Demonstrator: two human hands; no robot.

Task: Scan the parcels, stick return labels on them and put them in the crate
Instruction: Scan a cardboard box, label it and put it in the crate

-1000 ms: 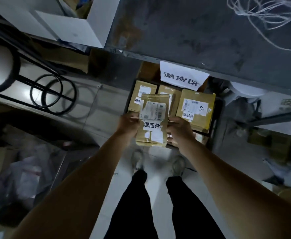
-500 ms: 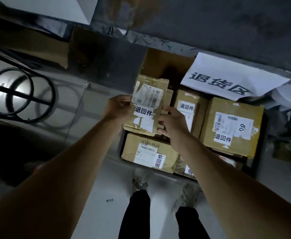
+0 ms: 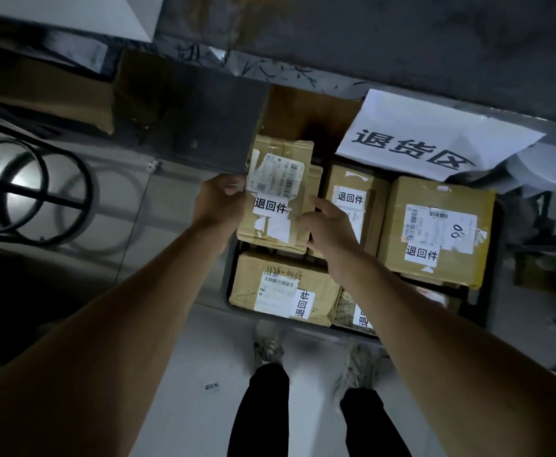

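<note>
I hold a brown cardboard parcel (image 3: 279,199) with a barcode slip and a white return label (image 3: 270,206) over the back left corner of the dark crate (image 3: 231,293). My left hand (image 3: 219,202) grips its left edge, thumb on top. At the right edge, my right hand (image 3: 327,227) holds it with the thumb on its top face. Other labelled parcels lie in the crate: one at the front left (image 3: 283,291), one in the middle (image 3: 352,199), a large one on the right (image 3: 434,232). Whether the held parcel rests on those below I cannot tell.
A white paper sign (image 3: 434,140) hangs from the grey table edge (image 3: 336,34) over the crate's back. A black metal ring frame (image 3: 32,192) stands on the floor to the left. My shoes (image 3: 266,344) are just before the crate; a stray label (image 3: 211,386) lies on the floor.
Both hands have carried the parcel down and forward into the crate's back left corner. The view has closed in on the crate.
</note>
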